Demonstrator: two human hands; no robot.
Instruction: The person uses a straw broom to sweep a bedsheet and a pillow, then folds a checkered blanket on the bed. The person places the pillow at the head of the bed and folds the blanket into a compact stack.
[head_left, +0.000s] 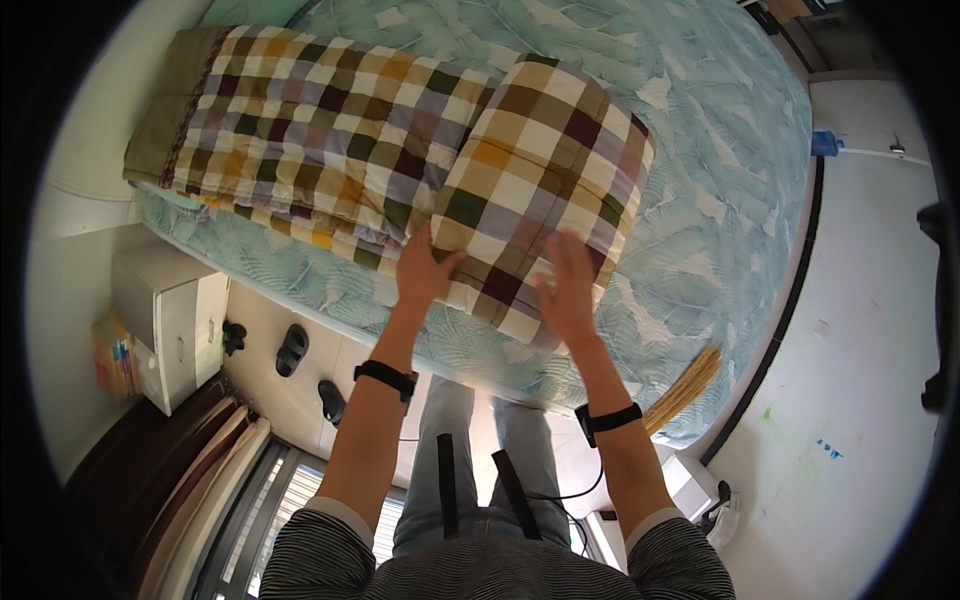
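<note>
A checkered quilt (330, 127) lies folded in a long strip on the bed, its right end turned over into a thick fold (540, 165). My left hand (424, 271) is at the near left edge of that fold, thumb and fingers apart. Blurred, my right hand (568, 289) is over the near right part of the fold, fingers spread; whether it touches the cloth I cannot tell. Neither hand shows cloth gripped between its fingers. Beneath the quilt is a leaf-patterned bed sheet (697, 195).
A straw brush (684, 390) lies at the bed's near right corner. On the floor at left are black slippers (292, 350) beside a bedside cabinet (176, 322). Curtains (187, 480) hang at lower left. A white wall (840, 337) stands along the right. A black cable (562, 497) runs near my legs.
</note>
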